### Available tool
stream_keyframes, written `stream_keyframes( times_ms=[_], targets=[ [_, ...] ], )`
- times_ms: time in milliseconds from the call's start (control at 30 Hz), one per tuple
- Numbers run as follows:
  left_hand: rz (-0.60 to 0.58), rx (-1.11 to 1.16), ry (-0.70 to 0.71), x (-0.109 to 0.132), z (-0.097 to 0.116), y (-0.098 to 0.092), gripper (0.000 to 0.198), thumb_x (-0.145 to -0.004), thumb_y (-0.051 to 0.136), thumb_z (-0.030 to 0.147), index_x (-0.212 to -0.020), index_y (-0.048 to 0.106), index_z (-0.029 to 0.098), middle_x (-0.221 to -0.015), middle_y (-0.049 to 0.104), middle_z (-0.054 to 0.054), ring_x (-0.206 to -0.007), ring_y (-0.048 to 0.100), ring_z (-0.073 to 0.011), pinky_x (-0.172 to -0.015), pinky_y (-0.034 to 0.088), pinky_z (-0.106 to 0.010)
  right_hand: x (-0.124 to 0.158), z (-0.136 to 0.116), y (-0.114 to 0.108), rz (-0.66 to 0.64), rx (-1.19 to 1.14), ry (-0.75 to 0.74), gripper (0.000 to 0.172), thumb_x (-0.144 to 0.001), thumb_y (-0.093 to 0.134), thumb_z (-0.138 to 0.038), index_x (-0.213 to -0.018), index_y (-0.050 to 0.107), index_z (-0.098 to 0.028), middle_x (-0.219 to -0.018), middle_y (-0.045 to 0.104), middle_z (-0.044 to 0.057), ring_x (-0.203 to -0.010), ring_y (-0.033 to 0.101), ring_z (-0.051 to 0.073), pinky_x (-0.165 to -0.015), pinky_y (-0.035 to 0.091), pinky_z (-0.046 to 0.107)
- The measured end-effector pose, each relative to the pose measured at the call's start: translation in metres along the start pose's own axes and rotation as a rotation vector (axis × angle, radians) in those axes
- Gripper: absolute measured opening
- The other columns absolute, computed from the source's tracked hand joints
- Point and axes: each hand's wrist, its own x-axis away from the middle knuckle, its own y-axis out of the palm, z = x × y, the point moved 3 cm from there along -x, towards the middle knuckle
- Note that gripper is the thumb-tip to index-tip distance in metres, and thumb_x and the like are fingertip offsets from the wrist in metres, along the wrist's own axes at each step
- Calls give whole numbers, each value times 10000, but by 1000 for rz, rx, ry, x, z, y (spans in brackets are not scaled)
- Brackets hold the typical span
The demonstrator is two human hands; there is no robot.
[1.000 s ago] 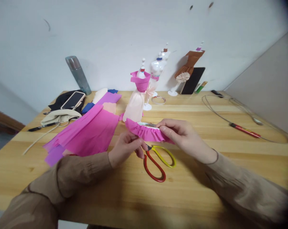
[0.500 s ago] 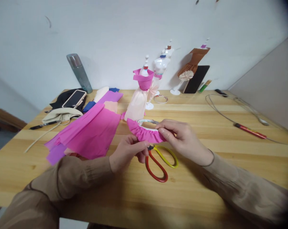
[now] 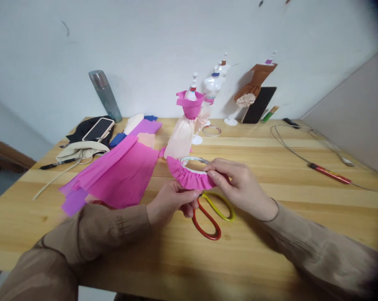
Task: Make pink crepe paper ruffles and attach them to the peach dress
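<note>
A ring of tape (image 3: 189,159) with a printed inner face is held above the table, and a strip of pink gathered crepe paper (image 3: 193,180) runs in pleats round its near side. My right hand (image 3: 239,184) pinches the tape and the strip's right end between thumb and fingers. Below the strip, my left hand (image 3: 173,200) has its thumb and fingers closed at the lower edge of the pleats. Scissors with one red and one yellow handle (image 3: 228,211) lie on the table under my hands, their blades hidden.
Pink crepe sheets (image 3: 123,175) spread at left, near a phone (image 3: 98,129) and a bottle (image 3: 105,96). A small mannequin in a pink and cream paper dress (image 3: 179,136) stands ahead. Behind are more mannequins, one in brown (image 3: 259,75). A red pen-like tool (image 3: 329,173) with a cable lies right.
My left hand has slid slightly right along the strip's lower edge. The pleated strip has shifted a little, and my right hand keeps its pinch.
</note>
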Motion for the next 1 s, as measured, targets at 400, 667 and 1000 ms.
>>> stream_keyframes(
  times_ms=[400, 667, 1000],
  targets=[
    [207, 240, 137, -5, 5, -11, 330, -718, 718, 400, -659, 531, 134, -586, 563, 20, -378, 488, -57, -393, 357, -192, 0, 6, -4, 19, 8, -7, 211, -934, 448, -206, -771, 581, -189, -752, 645, 69, -682, 582, 178, -620, 443, 309],
    [189, 305, 105, -5, 0, -11, 175, -705, 659, 267, -695, 548, 132, -610, 611, 2, -375, 511, -79, -408, 369, -211, 0, 14, -5, 12, -69, 73, 204, -920, 464, -244, -812, 626, -182, -723, 649, 54, -655, 581, 179, -607, 441, 306],
    [-6, 348, 102, 4, 12, -3, 504, -706, 569, 640, -632, 553, 142, -608, 619, -52, -512, 576, -151, -497, 434, -270, -4, 35, -12, -67, -360, 95, 198, -912, 506, -293, -836, 639, -167, -755, 614, 31, -647, 549, 140, -581, 421, 259]
  ],
)
